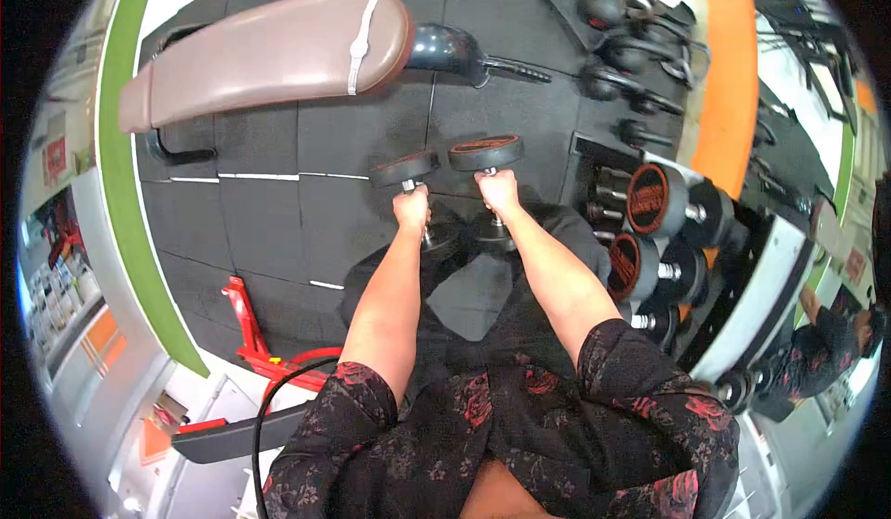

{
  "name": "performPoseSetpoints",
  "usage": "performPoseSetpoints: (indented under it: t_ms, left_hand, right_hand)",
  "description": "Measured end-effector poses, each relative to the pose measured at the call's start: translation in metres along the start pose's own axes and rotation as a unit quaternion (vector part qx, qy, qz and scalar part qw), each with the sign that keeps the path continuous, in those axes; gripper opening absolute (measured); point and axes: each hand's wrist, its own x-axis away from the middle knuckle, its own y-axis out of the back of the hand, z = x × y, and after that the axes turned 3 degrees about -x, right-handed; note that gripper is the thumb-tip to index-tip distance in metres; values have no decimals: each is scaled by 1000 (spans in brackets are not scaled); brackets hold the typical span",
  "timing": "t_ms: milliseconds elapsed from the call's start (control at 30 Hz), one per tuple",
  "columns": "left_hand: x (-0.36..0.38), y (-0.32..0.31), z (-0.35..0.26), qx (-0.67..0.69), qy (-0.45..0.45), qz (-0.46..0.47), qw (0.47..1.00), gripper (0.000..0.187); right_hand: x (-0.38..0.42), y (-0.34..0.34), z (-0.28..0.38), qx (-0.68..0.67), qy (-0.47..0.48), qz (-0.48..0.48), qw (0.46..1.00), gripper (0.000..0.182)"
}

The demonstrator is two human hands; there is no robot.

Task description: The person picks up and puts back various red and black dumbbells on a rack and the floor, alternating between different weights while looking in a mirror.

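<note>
My left hand [411, 210] is closed round the handle of one black dumbbell [405, 168], whose round end has red-orange lettering. My right hand [497, 194] grips a second, similar dumbbell [485, 153]. Both dumbbells are held side by side in front of my legs, their far ends pointing forward and a small gap between them. Beyond them lies the dark tiled floor [362, 222]. The near ends are partly hidden by my hands and look dark against my trousers.
A brown padded bench [269, 50] with a white watch [359, 47] on it stands ahead. On the right are a dumbbell rack [742, 305], large dumbbells [647, 201], kettlebells [626, 55] and a mirror. A red metal frame [244, 319] stands at the left.
</note>
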Motion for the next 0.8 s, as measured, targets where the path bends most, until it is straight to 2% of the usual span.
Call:
performPoseSetpoints:
  t_ms: [67,100,133,233,300,367,433,533,667,800]
  left_hand:
    - [56,18,-13,-17,-5,18,1000,22]
    - [86,24,-22,-27,-11,26,999,23]
    - [115,33,-31,-39,-18,34,999,24]
    - [191,51,-73,-53,-49,77,994,26]
    - [246,65,-93,-111,-61,87,988,25]
    - [266,69,-97,-131,-91,112,981,28]
    - [291,68,-113,-211,-125,131,961,28]
    - [335,63,-127,-257,-176,202,928,26]
    - [373,43,-122,-324,-217,270,880,24]
    - [397,11,-106,-401,-268,296,824,20]
  right_hand:
    - [40,32,6,-5,-32,-8,999,33]
    - [60,48,11,-2,-54,-11,998,38]
    - [101,76,42,-32,-64,3,997,37]
    - [177,125,75,-98,-74,-24,992,36]
    - [228,155,85,-122,-75,-38,989,36]
    - [269,185,101,-146,-61,-59,986,36]
    - [310,209,113,-156,-84,-86,980,37]
    - [339,219,86,-226,-47,-130,964,32]
    - [378,233,52,-318,-80,-171,929,29]
    - [410,251,13,-461,-113,-234,849,25]
